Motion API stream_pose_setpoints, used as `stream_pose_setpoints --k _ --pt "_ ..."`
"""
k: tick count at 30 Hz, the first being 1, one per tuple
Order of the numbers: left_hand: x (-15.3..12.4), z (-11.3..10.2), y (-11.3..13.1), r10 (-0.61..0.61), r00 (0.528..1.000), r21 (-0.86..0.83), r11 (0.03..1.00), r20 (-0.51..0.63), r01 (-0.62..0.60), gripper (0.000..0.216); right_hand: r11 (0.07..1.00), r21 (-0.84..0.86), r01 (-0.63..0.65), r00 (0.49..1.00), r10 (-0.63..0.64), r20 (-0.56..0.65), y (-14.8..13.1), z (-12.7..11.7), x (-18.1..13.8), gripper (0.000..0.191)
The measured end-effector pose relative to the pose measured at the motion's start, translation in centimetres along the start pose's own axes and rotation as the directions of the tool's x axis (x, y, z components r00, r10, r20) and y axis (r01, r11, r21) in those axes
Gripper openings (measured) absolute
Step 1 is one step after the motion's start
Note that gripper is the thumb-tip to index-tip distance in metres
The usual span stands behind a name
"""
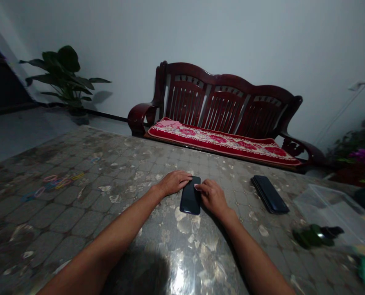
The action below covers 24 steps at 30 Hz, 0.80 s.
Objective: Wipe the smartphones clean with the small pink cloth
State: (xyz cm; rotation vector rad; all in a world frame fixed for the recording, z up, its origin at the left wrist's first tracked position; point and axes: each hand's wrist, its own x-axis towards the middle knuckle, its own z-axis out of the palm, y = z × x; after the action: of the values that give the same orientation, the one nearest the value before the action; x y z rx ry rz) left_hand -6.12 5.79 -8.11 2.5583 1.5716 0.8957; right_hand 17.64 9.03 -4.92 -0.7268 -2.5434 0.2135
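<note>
A dark smartphone (190, 196) lies on the patterned table cover with its screen up. My left hand (174, 183) is at the phone's upper left edge, its fingertips and thumb closed against the side. On the other side, my right hand (213, 197) pinches a small white piece (197, 187) over the screen's right part. Whether that piece is cloth or paper cannot be made out. The right fingers are curled, and their tips partly cover it.
To the right lie a dark wallet-like case (270, 194), a green bottle (314, 237) on its side and a clear plastic box (332, 209). Colourful rings (57, 181) are scattered at left. A wooden bench (219, 106) and potted plant (65, 78) stand beyond the table (133, 164).
</note>
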Motion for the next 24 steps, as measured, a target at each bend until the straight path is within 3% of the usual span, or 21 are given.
stream_pose_setpoints --k 7,13,18,24 --pt "-0.1 0.0 0.0 0.016 0.999 0.026 1.0 -0.047 -0.014 0.024 0.989 -0.081 -0.126 0.989 0.132 0.072 1.2 -0.2 2.2 0.023" --pt "0.0 -0.3 0.2 0.009 0.998 0.04 0.999 -0.061 -0.007 0.022 0.998 0.056 0.03 1.0 -0.03 0.002 0.8 0.2 0.5 0.023" --pt "0.0 -0.4 0.1 -0.004 0.998 0.013 1.0 -0.056 0.005 0.023 0.98 0.126 0.152 0.988 -0.155 0.014 0.6 0.0 -0.4 0.024" --pt "0.1 -0.5 -0.4 -0.013 1.0 -0.012 1.0 -0.019 0.013 0.023 0.996 0.037 0.081 0.996 -0.08 -0.034 1.3 0.8 0.6 0.024"
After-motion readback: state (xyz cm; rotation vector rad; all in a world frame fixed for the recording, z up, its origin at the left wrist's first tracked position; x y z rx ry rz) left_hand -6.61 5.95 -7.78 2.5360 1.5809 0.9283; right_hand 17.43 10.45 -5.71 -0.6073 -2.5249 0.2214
